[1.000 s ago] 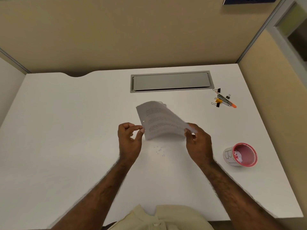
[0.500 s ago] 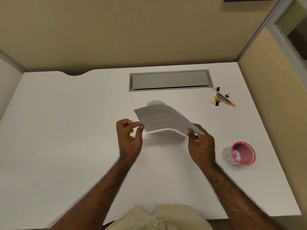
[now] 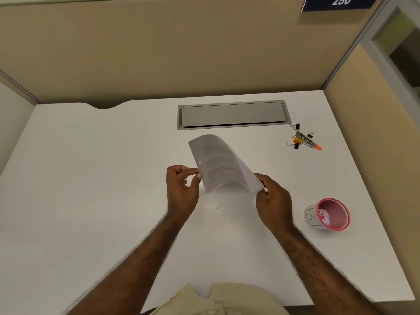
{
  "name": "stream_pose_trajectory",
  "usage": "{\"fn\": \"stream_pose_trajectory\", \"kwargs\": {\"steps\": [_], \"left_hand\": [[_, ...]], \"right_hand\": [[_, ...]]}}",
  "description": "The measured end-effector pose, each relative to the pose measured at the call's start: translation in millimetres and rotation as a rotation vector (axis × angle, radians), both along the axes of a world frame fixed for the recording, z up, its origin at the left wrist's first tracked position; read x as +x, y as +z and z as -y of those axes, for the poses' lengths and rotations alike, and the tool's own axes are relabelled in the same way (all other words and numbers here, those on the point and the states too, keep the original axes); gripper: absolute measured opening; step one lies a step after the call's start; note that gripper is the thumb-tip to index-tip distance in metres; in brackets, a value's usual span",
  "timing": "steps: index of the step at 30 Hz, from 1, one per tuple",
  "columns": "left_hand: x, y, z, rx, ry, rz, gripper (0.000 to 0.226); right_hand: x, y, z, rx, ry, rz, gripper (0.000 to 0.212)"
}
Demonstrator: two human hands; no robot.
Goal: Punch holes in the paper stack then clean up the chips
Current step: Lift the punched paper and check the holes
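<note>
A thin stack of printed paper [image 3: 218,164] arches in the air above the middle of the white desk [image 3: 91,201], with a punched hole near its left edge. My left hand [image 3: 181,187] pinches the stack's left edge between thumb and forefinger. My right hand [image 3: 273,201] grips its lower right corner. Several small white paper chips [image 3: 217,206] lie scattered on the desk under the paper, between my hands. The hole punch is hidden behind the raised paper.
A red-rimmed paper cup [image 3: 327,214] with white chips inside lies tilted at the right. Pens and binder clips [image 3: 303,139] sit at the back right. A grey cable tray lid [image 3: 231,114] is set into the desk's rear. Beige partition walls enclose the desk.
The stack was lowered and flattened half a second ago, showing the punch behind it; now it is tilted up and bowed again, hiding the punch. Both hands kept their grip.
</note>
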State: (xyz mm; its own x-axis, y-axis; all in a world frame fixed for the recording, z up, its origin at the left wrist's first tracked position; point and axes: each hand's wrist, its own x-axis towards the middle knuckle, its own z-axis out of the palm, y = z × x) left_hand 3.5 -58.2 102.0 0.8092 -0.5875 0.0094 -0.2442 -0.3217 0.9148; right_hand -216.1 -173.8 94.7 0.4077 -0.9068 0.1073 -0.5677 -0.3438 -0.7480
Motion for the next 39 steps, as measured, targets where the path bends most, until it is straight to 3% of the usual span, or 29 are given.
{"fn": "stream_pose_trajectory", "kwargs": {"steps": [3,6,10,14,19,23,27,32,39], "left_hand": [[-0.9,-0.6,2.2,-0.012,0.000,0.038,0.009],[-3.4,-2.6,3.0,0.014,0.024,0.015,0.009],[-1.9,-1.8,0.8,-0.061,0.020,0.120,0.009],[-4.5,-5.2,0.1,0.002,0.001,0.038,0.009],[-0.4,-2.4,-0.7,-0.068,-0.012,0.183,0.010],[0.8,-2.5,2.3,-0.006,0.022,0.088,0.008],[4.1,2.3,0.4,-0.106,0.018,0.224,0.012],[-4.1,-2.9,-3.0,-0.007,0.007,0.117,0.009],[-5.4,25.1,-15.7,-0.176,0.053,0.297,0.020]], "right_hand": [[-1.0,-3.3,-2.6,-0.025,-0.063,0.026,0.026],[-1.4,-8.5,-3.6,0.034,-0.067,-0.025,0.025],[-3.0,-6.3,-1.6,-0.045,-0.077,0.001,0.026],[-3.6,-11.8,-0.6,0.051,-0.053,-0.051,0.024],[-2.2,-8.7,-1.2,-0.046,-0.071,-0.028,0.021],[0.5,-10.5,0.5,0.031,-0.043,-0.109,0.022],[1.2,-1.8,1.9,-0.052,-0.078,-0.055,0.025],[-0.5,-5.1,-0.2,0.033,-0.012,-0.167,0.020],[-7.1,20.5,-7.4,-0.005,-0.053,-0.073,0.033]]}}
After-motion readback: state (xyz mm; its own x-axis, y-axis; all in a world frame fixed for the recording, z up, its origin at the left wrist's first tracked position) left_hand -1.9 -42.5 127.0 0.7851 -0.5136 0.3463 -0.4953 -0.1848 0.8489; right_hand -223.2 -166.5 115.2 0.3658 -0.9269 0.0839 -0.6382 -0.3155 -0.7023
